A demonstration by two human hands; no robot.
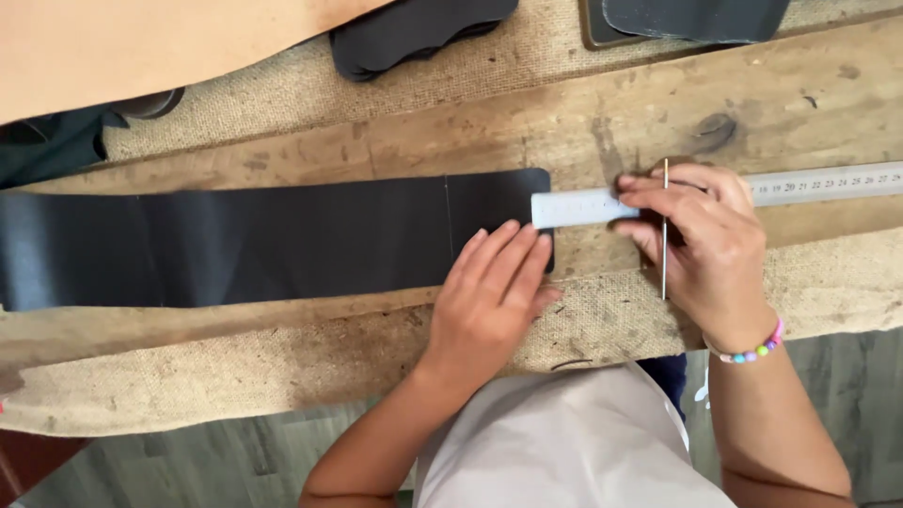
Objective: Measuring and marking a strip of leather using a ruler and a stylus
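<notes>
The long black leather strip lies flat along the wooden bench, one scored line already showing near its rounded end, pinned under the flat, open left hand, while the right hand pinches a thin awl against the steel ruler, seemingly mid-marking.

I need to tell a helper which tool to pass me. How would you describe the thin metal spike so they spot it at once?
Start at the long wooden workbench and find the metal ruler lying across its right side. The right hand holds that ruler down, and the spike stands pinched in its fingers. It alone is needle-thin and crosses the ruler at right angles.
</notes>
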